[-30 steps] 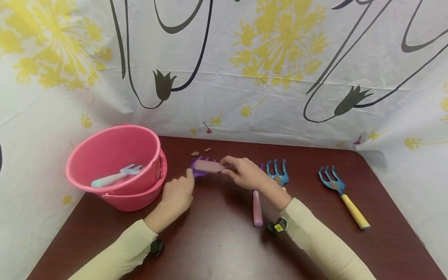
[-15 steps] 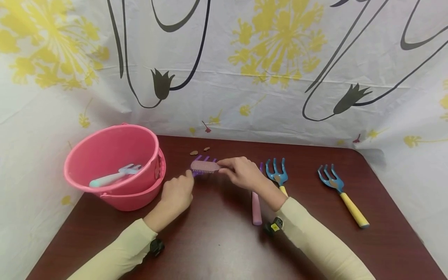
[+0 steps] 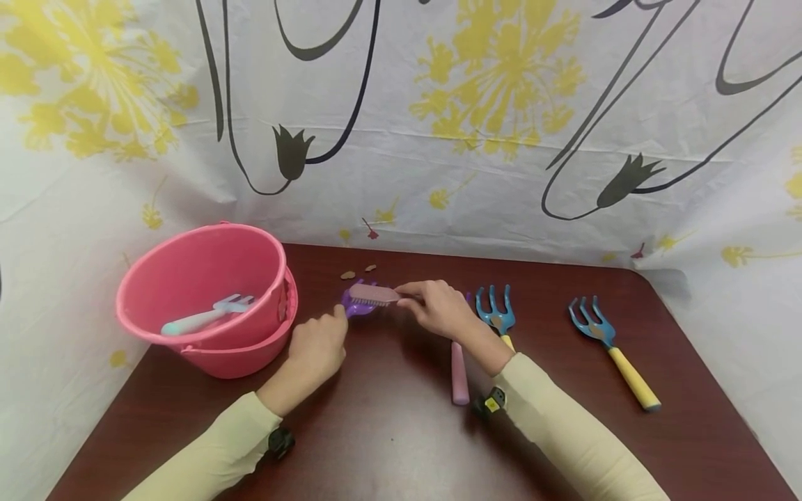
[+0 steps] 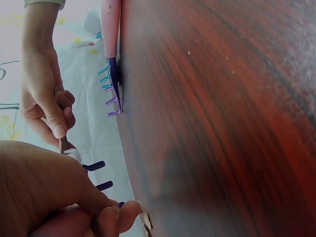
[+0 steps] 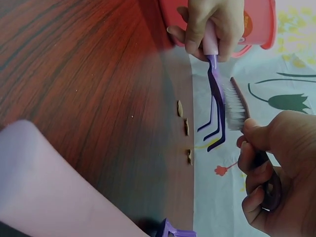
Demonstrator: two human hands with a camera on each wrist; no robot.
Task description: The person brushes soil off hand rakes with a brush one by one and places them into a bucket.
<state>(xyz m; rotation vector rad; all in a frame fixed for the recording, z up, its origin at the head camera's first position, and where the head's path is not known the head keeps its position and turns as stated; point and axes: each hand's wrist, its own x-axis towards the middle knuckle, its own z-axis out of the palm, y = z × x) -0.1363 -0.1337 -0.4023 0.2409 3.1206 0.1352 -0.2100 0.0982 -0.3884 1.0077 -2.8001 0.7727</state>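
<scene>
In the head view my left hand (image 3: 316, 348) grips the pink handle of a purple-headed hand rake (image 3: 360, 306). The right wrist view shows the rake's head (image 5: 216, 89) raised above the table, tines bent over at the ends. My right hand (image 3: 438, 313) holds a scrub brush (image 5: 237, 106) by its dark brown handle, fingers curled round it. White bristles touch or nearly touch the flat of the rake's head. Between me and the buckets' side, the left wrist view has my left thumb and fingers (image 4: 74, 192) hiding most of the rake.
Two stacked pink buckets (image 3: 234, 356) stand at the left, a pale rake (image 3: 200, 320) inside. Another pink-handled rake (image 3: 460, 376) lies below my right forearm. Two blue rakes with yellow handles, one near (image 3: 495, 313) and one far right (image 3: 634, 379), bear brown patches. Brown flakes (image 3: 348, 275) lie behind.
The brush shifts slightly left over the rake's head, then back to the right, with its tilt changing. My left hand stays in place with the rake.
</scene>
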